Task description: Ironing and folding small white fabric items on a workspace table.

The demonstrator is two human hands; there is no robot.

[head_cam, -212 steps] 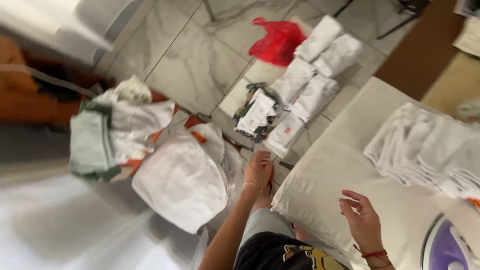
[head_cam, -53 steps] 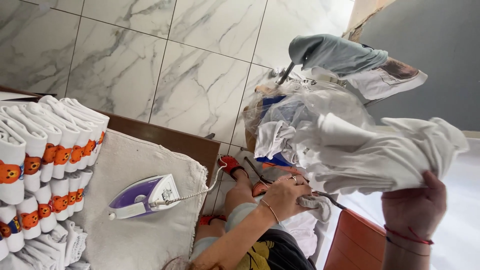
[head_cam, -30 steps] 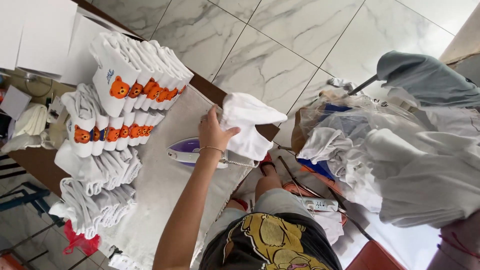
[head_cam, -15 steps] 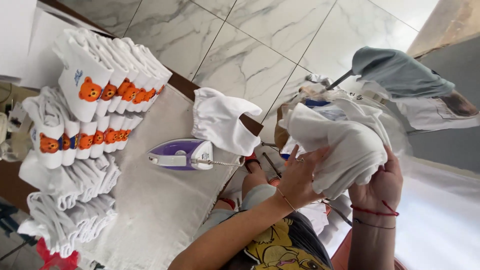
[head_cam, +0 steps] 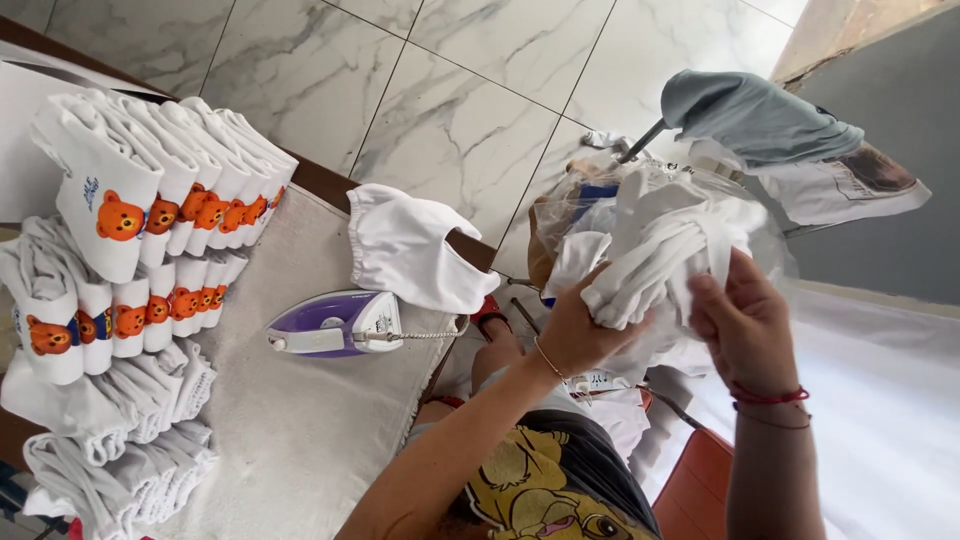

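Hands both on a bunched white garment, held in the air to the right of the ironing pad, above the person's lap. Left hand closed around the lower part of the bundle, fingers wrapped in and thumb tucked under the cloth. Right hand half closed, fingertips pinching a fold on the bundle's right side, palm mostly free.

Garment is crumpled, no clean edge showing; which hem or seam each hand has can't be told from this view.

Judgement on doing this step well:
- find two matching corners or the waistband before pulling, otherwise the twist stays in
- grip at the seams and shake once, so it hangs flat
- work it apart away from the heap of white clothes in clear plastic right behind it, easy to snag a second piece
- lay it on bare pad, not on the white piece already lying at the pad's far edge

Purple iron sits on the pad between that piece and the stacks, cord trailing toward the lap; keep the cloth and forearm off the soleplate and cord when swinging across. Folded stacks with orange bear prints line the pad's left side, well apart from the hands, leave them undisturbed
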